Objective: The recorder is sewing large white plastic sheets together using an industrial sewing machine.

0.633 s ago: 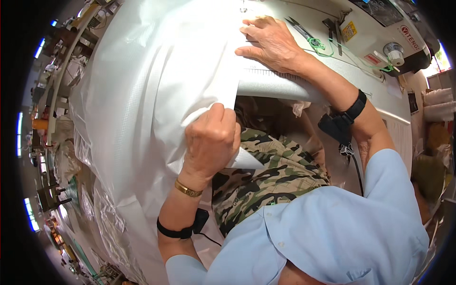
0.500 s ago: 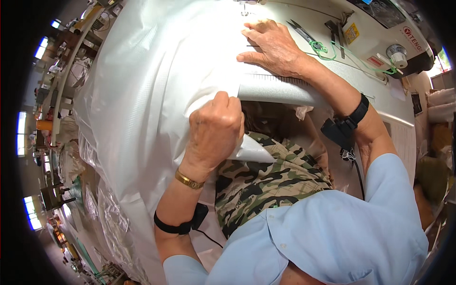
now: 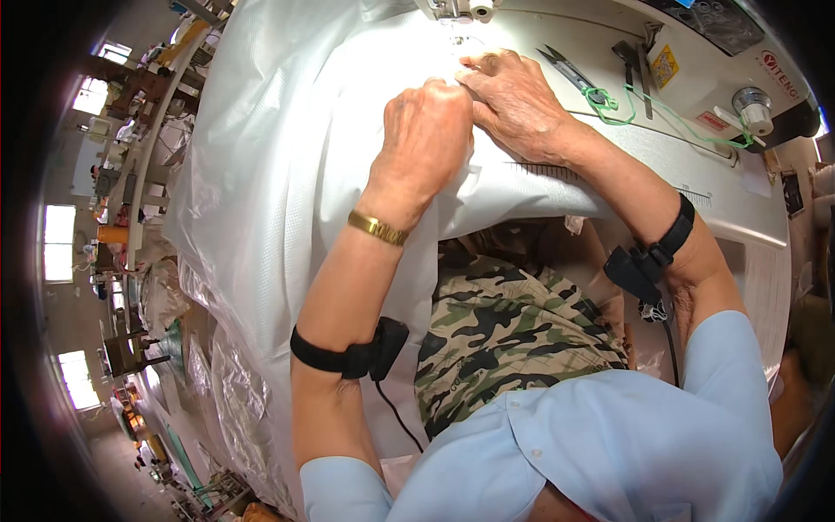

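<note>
Where the left hand point(image 3: 426, 135) pinches it, the glossy white sheet point(image 3: 270, 165) creases; right hand point(image 3: 522, 109) curled, grip unclear.

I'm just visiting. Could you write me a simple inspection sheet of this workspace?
Surface: pale table with ruler marks.
Job's things: white sheet draped across it; sewing machine.
Clutter: snips with green cord; dark slim tools alongside.
Hands: left hand curled over the sheet, fingertips hidden; right hand close beside it.
Cables: black cable below the left armband, another below the right.
Surroundings: windows and plastic wrapping to the left.
</note>
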